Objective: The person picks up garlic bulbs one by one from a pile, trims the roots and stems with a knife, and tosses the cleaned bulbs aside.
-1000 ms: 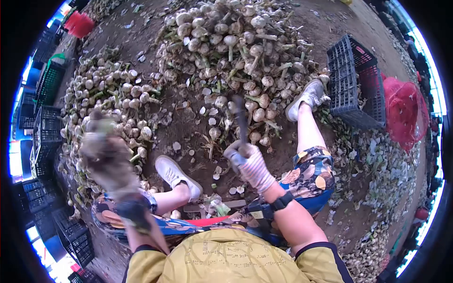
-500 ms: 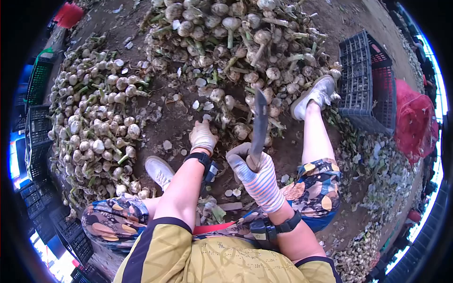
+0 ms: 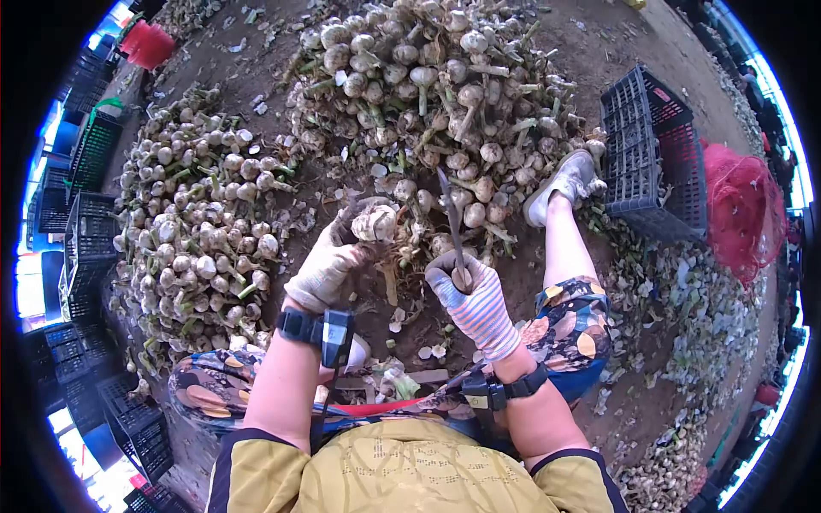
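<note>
My gloved left hand [image 3: 329,261] is closed around a garlic bulb [image 3: 375,224], lifted above the ground with its roots hanging beneath it. In my right hand [image 3: 469,295], also gloved, a knife [image 3: 451,209] is gripped by its round wooden handle, the dark curved blade pointing up and away from me. The blade stands apart from the bulb, to its right. In front of both hands rises a large heap of untrimmed garlic [image 3: 419,77] with stems and roots. On my left lies a broad pile of garlic bulbs with short-cut stems [image 3: 201,248].
A black plastic crate [image 3: 637,162] stands at the right, with a red mesh bag [image 3: 742,209] beside it. Green and black crates [image 3: 90,231] line the left edge. Peelings [image 3: 710,316] litter the dirt floor at the right. My shoe [image 3: 564,186] touches the heap's edge.
My left hand has come up from the ground, now with a garlic bulb in it. The knife in my right hand has tilted leftward, and the head view has shifted slightly.
</note>
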`<state>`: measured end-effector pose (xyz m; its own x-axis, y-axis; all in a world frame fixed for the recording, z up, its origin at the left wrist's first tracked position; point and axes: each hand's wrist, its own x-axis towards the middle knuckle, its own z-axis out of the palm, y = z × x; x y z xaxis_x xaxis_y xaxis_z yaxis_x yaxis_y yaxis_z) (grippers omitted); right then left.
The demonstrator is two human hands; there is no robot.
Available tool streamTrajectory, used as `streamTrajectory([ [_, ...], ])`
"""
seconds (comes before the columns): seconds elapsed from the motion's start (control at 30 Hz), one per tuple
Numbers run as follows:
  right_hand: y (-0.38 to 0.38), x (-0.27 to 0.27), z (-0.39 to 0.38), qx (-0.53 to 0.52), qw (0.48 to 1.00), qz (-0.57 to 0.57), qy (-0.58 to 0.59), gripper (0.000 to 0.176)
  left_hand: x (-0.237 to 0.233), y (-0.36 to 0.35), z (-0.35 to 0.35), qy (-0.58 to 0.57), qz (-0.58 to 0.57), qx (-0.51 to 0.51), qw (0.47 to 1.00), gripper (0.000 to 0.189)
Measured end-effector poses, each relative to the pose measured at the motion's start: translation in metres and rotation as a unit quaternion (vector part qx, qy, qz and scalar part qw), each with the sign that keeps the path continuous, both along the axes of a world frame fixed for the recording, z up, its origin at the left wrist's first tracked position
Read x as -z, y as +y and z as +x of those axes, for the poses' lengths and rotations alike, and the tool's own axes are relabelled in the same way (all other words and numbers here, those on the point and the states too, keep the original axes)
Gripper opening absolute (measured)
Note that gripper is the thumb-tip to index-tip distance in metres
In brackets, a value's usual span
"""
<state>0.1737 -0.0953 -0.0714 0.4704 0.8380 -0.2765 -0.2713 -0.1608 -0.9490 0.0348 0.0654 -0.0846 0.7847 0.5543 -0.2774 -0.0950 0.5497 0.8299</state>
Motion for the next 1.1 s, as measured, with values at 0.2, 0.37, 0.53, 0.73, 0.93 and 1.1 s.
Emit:
streamTrajectory([
  [0.2,-0.011,-0.009,0.005,-0.071,0.927,0.047,-0.365,0.018,-0.060,-0.040,-0.020,-0.053,-0.003,-0.011,0.999,0.072],
  [0.37,-0.015,-0.026,-0.001,-0.169,0.876,0.060,-0.448,0.029,-0.077,-0.053,-0.024,0.174,0.349,0.126,0.912,0.080],
  [0.53,-0.014,-0.034,-0.003,-0.173,0.867,0.076,-0.462,0.027,-0.066,-0.071,-0.021,0.194,0.295,0.062,0.934,0.057],
  [0.73,-0.015,-0.023,0.003,-0.198,0.859,0.077,-0.466,0.024,-0.059,-0.073,-0.022,0.141,0.433,0.076,0.887,0.053],
  [0.93,-0.010,0.034,0.027,-0.112,0.876,-0.011,-0.468,0.009,-0.090,-0.085,-0.022,0.100,0.245,0.188,0.946,0.047],
  [1.1,-0.014,0.013,0.030,-0.056,0.972,-0.012,-0.226,0.009,-0.101,-0.067,-0.035,0.088,0.094,0.101,0.987,0.062],
])
